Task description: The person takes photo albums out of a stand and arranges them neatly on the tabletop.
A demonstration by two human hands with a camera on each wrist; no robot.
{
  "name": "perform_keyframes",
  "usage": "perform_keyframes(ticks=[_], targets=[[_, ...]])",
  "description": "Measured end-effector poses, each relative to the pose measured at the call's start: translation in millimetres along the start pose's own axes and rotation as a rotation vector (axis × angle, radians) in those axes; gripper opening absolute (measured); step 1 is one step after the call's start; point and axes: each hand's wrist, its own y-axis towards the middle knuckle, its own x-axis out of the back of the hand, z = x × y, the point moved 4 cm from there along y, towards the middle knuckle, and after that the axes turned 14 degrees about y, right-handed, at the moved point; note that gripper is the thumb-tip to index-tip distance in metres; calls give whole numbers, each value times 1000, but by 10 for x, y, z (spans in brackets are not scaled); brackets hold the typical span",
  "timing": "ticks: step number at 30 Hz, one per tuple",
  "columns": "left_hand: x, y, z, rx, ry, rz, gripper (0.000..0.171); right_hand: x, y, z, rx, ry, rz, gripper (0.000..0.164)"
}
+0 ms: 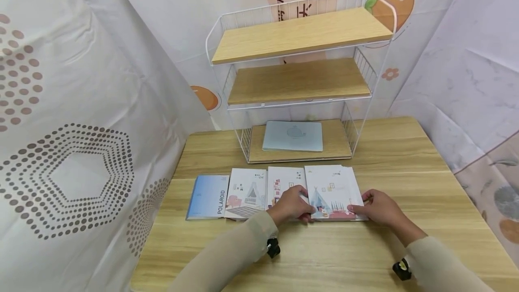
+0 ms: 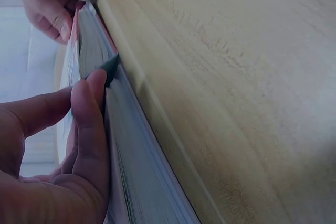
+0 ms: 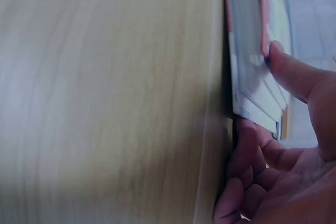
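Note:
A white notebook (image 1: 333, 184) with a teepee printed on its cover lies at the right end of a row on the table. My left hand (image 1: 291, 204) pinches its lower left corner between thumb and fingers. At the lower right corner, my right hand (image 1: 381, 208) grips it, thumb on the cover. In the right wrist view the notebook's page edges (image 3: 247, 40) show, and the fingers of the right hand (image 3: 294, 145) reach under its corner. Under my left forearm and hand, a notebook with a pink room drawing (image 1: 284, 177) is partly hidden.
Left along the row lie a notebook with a grey teepee (image 1: 246, 193) and a blue POLAROID notebook (image 1: 207, 196). Behind stands a three-tier shelf (image 1: 300, 82) with white wire sides. On its bottom board rests a pale blue notebook (image 1: 293, 136). Printed cloth (image 1: 81, 80) hangs around the table.

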Motion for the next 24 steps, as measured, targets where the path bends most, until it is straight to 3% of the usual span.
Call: perform_keyframes(ticks=[8, 24], targets=[[-16, 36, 100, 32, -78, -3, 35, -75, -13, -45, -13, 20, -28, 70], [-17, -28, 151, -85, -132, -76, 32, -33, -26, -20, 12, -40, -69, 73]])
